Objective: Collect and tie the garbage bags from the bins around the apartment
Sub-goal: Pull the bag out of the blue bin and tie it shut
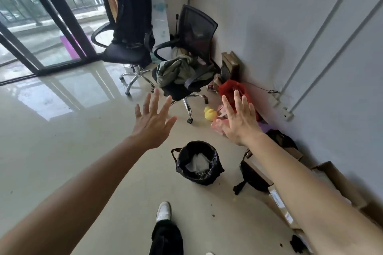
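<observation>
A small bin lined with a black garbage bag (207,174) stands on the floor ahead of my foot, with white paper inside it and the bag's edge folded over the rim. Both my arms reach forward above it. My left hand (153,120) is open, fingers spread, up and to the left of the bin. My right hand (238,120) is open too, fingers spread, up and to the right. Neither hand touches the bag.
Two black office chairs (128,47) (192,51) stand beyond, one with clothes on its seat. Along the right wall lie a red bag (230,87), a yellow duck toy (210,113), a black bag (251,178) and cardboard boxes (339,184). Glass doors (41,27) are at the left.
</observation>
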`<act>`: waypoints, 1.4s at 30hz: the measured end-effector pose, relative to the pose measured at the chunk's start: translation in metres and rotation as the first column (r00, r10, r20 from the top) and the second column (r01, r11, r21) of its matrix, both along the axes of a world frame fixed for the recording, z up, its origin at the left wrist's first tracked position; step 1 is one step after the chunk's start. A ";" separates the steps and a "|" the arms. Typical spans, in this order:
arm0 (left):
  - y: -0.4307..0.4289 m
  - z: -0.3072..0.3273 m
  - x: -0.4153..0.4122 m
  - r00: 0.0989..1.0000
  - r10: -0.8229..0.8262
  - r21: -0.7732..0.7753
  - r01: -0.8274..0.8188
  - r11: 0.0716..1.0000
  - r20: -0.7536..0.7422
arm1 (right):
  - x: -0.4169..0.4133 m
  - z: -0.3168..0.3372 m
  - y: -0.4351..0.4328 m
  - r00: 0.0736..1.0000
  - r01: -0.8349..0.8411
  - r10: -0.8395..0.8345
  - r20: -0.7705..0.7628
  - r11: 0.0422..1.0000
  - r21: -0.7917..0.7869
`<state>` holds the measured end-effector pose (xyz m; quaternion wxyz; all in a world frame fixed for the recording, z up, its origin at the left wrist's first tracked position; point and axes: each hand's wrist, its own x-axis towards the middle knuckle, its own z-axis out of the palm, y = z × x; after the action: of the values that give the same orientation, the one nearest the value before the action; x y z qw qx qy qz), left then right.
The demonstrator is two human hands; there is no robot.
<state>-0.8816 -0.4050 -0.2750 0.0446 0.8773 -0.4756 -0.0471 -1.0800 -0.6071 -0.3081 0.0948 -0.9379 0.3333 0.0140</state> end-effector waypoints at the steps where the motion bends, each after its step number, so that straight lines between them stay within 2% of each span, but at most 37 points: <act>1: -0.012 -0.008 0.017 1.000 -0.005 0.000 0.005 1.000 -0.011 | 0.011 -0.007 -0.007 1.000 0.019 -0.019 -0.004 1.000 0.001; 8: -0.102 -0.106 0.121 0.980 -0.101 0.098 0.119 0.988 -0.171 | 0.067 -0.085 -0.045 0.976 0.200 -0.191 -0.104 0.976 0.083; 11: -0.131 -0.173 0.151 0.963 -0.114 0.204 0.167 0.965 -0.245 | 0.079 -0.144 -0.055 0.949 0.261 -0.230 -0.214 0.957 0.130; 15: -0.153 -0.274 0.167 0.924 -0.024 0.250 0.128 0.960 -0.381 | 0.086 -0.250 -0.064 0.905 0.386 -0.310 -0.293 0.887 0.254; 18: -0.162 -0.382 0.172 0.893 0.057 0.281 0.079 0.957 -0.447 | 0.088 -0.357 -0.069 0.842 0.536 -0.449 -0.300 0.760 0.368; 22: -0.158 -0.538 0.168 0.835 0.223 0.360 -0.032 0.932 -0.502 | 0.080 -0.506 -0.063 0.663 0.720 -0.672 -0.330 0.453 0.526; 24: -0.154 -0.602 0.164 0.736 0.391 0.401 -0.178 0.899 -0.552 | 0.073 -0.563 -0.056 0.568 0.768 -0.737 -0.368 0.312 0.560; 26: -0.148 -0.654 0.159 0.594 0.508 0.377 -0.340 0.861 -0.624 | 0.066 -0.610 -0.049 0.473 0.784 -0.787 -0.396 0.172 0.596; 28: -0.144 -0.694 0.154 0.435 0.570 0.354 -0.483 0.801 -0.697 | 0.065 -0.648 -0.045 0.307 0.755 -0.847 -0.434 -0.061 0.653; 30: -0.139 -0.731 0.158 0.225 0.652 0.404 -0.628 0.665 -0.724 | 0.062 -0.681 -0.040 0.129 0.578 -0.878 -0.461 -0.311 0.754; 31: -0.135 -0.748 0.162 0.076 0.679 0.465 -0.672 0.576 -0.731 | 0.062 -0.693 -0.037 0.080 0.467 -0.878 -0.472 -0.385 0.796; 32: -0.130 -0.762 0.167 -0.077 0.679 0.548 -0.660 0.514 -0.730 | 0.060 -0.703 -0.035 0.059 0.387 -0.875 -0.480 -0.423 0.819; 33: -0.125 -0.772 0.171 -0.218 0.627 0.602 -0.620 0.503 -0.748 | 0.060 -0.711 -0.032 0.049 0.338 -0.880 -0.473 -0.431 0.837; 34: -0.121 -0.774 0.171 -0.317 0.570 0.628 -0.592 0.506 -0.758 | 0.060 -0.718 -0.029 0.032 0.309 -0.889 -0.456 -0.426 0.851; 35: -0.118 -0.773 0.169 -0.369 0.517 0.622 -0.603 0.499 -0.772 | 0.060 -0.721 -0.026 0.019 0.278 -0.894 -0.448 -0.425 0.861; 37: -0.120 -0.767 0.167 -0.415 0.436 0.594 -0.660 0.461 -0.799 | 0.063 -0.721 -0.022 -0.003 0.223 -0.898 -0.440 -0.429 0.875; 39: -0.127 -0.751 0.166 -0.398 0.356 0.530 -0.710 0.464 -0.845 | 0.067 -0.710 -0.022 -0.040 0.213 -0.909 -0.415 -0.413 0.885; 41: -0.138 -0.726 0.164 -0.292 0.364 0.450 -0.740 0.500 -0.884 | 0.074 -0.693 -0.023 -0.056 0.290 -0.922 -0.383 -0.382 0.878; 42: -0.142 -0.716 0.161 -0.194 0.427 0.413 -0.753 0.513 -0.883 | 0.078 -0.683 -0.022 -0.042 0.352 -0.928 -0.371 -0.361 0.863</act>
<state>-0.7205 -0.5467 -0.9908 0.4572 0.7358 0.1425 -0.4789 -1.0015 -0.6292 -0.9914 0.6158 -0.1914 0.7465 -0.1639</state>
